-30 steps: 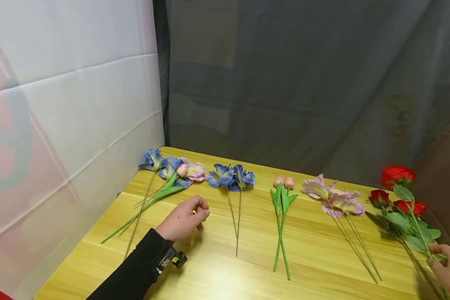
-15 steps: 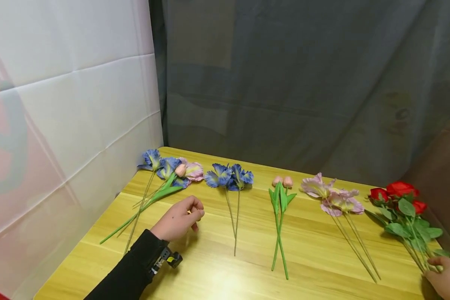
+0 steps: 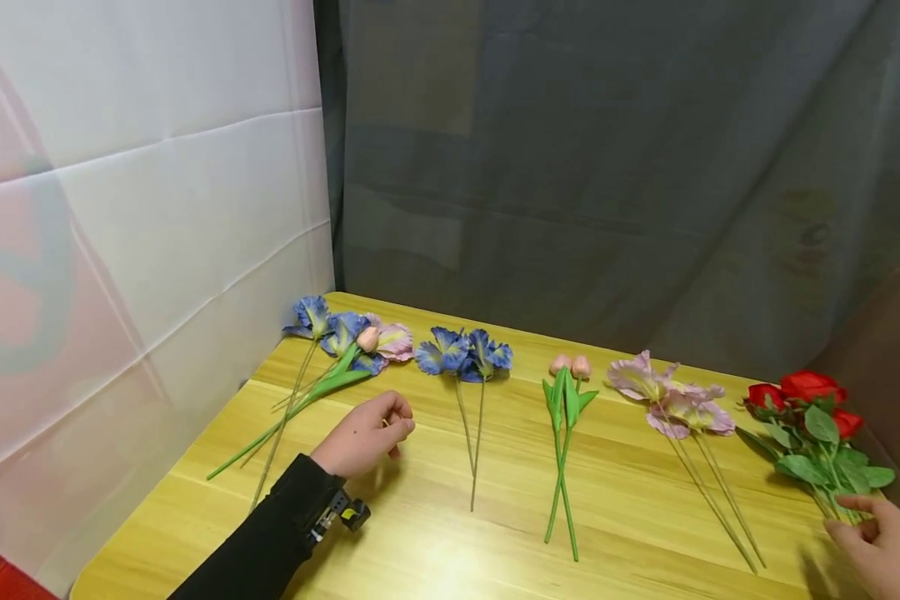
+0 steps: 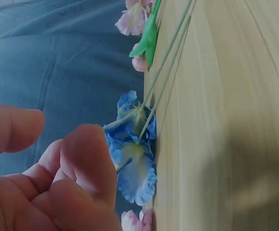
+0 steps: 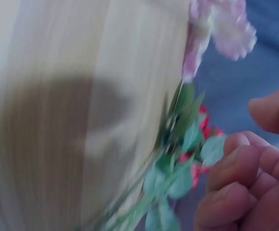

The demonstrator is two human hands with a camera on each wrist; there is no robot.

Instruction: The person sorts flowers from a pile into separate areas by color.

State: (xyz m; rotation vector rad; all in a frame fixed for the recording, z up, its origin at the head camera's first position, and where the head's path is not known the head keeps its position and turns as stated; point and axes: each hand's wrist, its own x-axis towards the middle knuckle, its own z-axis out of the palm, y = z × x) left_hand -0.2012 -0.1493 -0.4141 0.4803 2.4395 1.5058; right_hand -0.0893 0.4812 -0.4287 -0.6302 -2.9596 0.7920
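My left hand [image 3: 366, 435] hovers over the table with loosely curled fingers and holds nothing. Nearest to it are two blue irises [image 3: 482, 353] with thin crossing stems, also blurred behind the fingers in the left wrist view. At the right edge, my right hand [image 3: 887, 542] is beside the stems of several red roses [image 3: 813, 387] that lie together with green leaves. In the right wrist view its thumb and fingers [image 5: 235, 166] stand apart with nothing between them. The rose leaves [image 5: 180, 180] show past the fingertips there.
Two pink tulips [image 3: 570, 367] with crossed green stems lie mid-table. Right of them are two pale pink irises [image 3: 675, 396]. A mixed pile of blue irises [image 3: 313, 315], a pink iris [image 3: 394, 342] and a tulip [image 3: 368, 338] lies far left. Dark cloth [image 3: 585, 167] hangs behind the table [image 3: 420, 542].
My right hand lowered a rose onto the other roses, then let go and moved slightly left. The left hand has stayed nearly still.
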